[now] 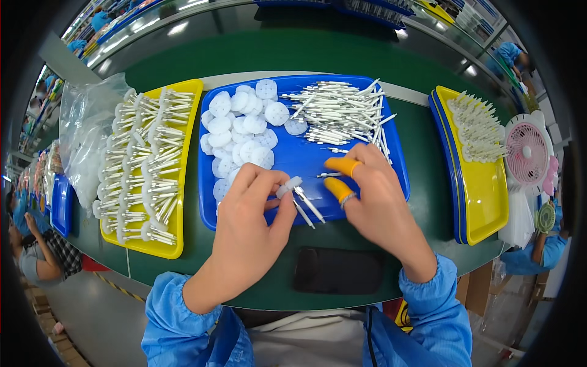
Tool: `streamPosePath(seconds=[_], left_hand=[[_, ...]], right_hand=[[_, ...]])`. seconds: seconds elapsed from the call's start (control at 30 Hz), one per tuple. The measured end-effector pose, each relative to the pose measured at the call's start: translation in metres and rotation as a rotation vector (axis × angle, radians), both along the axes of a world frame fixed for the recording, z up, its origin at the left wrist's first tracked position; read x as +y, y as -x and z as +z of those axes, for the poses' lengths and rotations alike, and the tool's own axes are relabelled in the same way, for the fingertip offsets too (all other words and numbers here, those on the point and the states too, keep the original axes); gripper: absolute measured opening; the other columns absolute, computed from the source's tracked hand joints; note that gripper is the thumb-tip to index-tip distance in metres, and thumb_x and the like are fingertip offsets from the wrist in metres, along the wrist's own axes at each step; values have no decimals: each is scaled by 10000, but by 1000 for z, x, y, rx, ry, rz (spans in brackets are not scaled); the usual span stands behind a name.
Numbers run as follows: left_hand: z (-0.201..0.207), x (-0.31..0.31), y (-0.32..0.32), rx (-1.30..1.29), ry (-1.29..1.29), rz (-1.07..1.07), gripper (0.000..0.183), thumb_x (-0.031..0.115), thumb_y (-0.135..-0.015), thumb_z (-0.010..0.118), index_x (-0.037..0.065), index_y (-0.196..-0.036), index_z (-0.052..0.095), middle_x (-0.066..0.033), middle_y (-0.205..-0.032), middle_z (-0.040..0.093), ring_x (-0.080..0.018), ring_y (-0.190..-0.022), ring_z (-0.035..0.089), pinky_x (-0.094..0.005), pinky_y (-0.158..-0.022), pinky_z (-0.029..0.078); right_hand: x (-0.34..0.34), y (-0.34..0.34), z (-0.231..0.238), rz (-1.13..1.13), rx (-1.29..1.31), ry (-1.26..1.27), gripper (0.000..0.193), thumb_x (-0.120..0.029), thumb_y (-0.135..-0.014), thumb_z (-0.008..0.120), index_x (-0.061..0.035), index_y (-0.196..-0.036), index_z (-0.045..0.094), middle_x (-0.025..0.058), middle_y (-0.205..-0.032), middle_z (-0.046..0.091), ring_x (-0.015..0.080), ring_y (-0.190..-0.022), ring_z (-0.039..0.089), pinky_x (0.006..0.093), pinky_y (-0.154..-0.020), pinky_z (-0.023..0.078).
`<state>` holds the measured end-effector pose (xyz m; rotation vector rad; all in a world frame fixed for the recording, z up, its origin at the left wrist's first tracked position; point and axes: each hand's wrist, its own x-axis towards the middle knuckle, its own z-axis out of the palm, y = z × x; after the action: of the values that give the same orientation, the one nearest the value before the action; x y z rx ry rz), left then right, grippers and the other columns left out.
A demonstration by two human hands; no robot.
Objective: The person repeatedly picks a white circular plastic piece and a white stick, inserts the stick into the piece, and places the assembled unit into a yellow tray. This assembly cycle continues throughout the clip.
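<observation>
My left hand [249, 223] pinches a small white plastic disc [290, 186] over the near side of the blue tray [293, 160]. A few white rods [309, 205] with metal tips stick out of that disc toward the right. My right hand [374, 199] wears yellow finger cots on thumb and forefinger, which are spread apart. Between those two fingertips a thin rod [329, 175] is visible, and it does not look gripped. Loose translucent white discs [244, 125] lie heaped in the tray's left part. A pile of white rods [342, 110] fills its far right.
At the left, a yellow tray [194, 116] holds rows of discs fitted with rods, beside a clear plastic bag [92, 122]. Another yellow tray [486, 211] with rod pieces sits stacked on blue trays at right, near a pink fan [527, 150]. A black phone [338, 270] lies nearest me.
</observation>
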<state>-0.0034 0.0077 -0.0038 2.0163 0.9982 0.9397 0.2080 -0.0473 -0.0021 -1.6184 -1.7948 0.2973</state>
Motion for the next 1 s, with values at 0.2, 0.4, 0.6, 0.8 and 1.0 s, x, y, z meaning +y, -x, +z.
streamPosePath(seconds=[0.2, 0.4, 0.6, 0.8, 1.0], left_hand=[[9, 6, 3, 12, 125, -30, 158, -31, -974, 769, -17, -1130, 753, -110, -1052, 671, -220, -909, 743, -336, -790, 680], [9, 4, 2, -16, 250, -48, 151, -19, -975, 792, -28, -1110, 726, -88, -1045, 712, -146, -929, 725, -309, -773, 672], [8, 5, 2, -12, 224, -87, 148, -22, -971, 793, -36, -1103, 726, -66, -1008, 738, -110, -907, 734, -295, -782, 670], [7, 3, 1, -23, 184, -65, 146, -19, -956, 781, -29, -1082, 709, -126, -998, 721, -202, -878, 748, -344, -778, 683], [6, 3, 0, -6, 203, -45, 156, -8, -946, 802, -34, -1057, 696, -131, -1004, 720, -201, -879, 751, -344, -776, 686]], right_hand=[[-2, -10, 1, -23, -44, 103, 232, 76, -830, 760, 66, -1061, 751, 200, -1017, 660, 377, -1018, 638, 472, -885, 522], [-21, 9, 25, 125, 288, 160, 372, 117, -831, 714, 59, -1197, 752, 195, -962, 716, 396, -950, 663, 462, -811, 531], [-20, 4, 18, 191, 161, 81, 439, 124, -771, 721, 29, -1195, 782, 155, -924, 678, 344, -860, 622, 436, -736, 502], [-20, 2, 14, 207, 110, 93, 486, 116, -709, 675, 61, -1183, 766, 171, -958, 639, 378, -936, 610, 474, -853, 502], [-18, 3, 13, 171, 24, 100, 467, 94, -705, 706, 54, -1165, 773, 154, -950, 632, 357, -957, 606, 458, -861, 493]])
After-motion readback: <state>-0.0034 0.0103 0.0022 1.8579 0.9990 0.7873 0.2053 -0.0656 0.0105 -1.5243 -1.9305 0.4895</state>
